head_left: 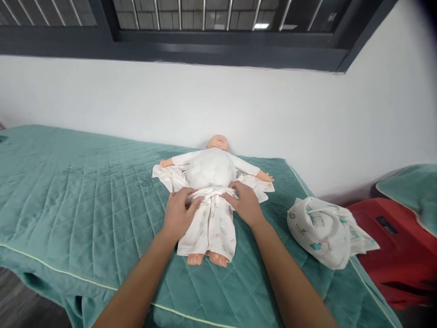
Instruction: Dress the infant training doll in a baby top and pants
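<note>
A baby doll (212,166) lies on its back on the green quilted cover, head toward the wall and feet toward me. White printed pants (209,228) cover its legs, with the bare toes showing at the hems. My left hand (180,209) pinches the waistband on one side, and my right hand (244,202) grips it on the other. The waistband is bunched at the doll's lower belly. An opened white printed shirt (172,176) is spread under the doll's torso, its edges sticking out beneath both outstretched arms.
A crumpled white printed cloth (324,230) lies to the right, close to the bed's edge. Beyond it stands a red plastic case (389,241), partly under green fabric (413,191). The bed cover (85,205) stretches left. A white wall (136,100) and barred window rise behind.
</note>
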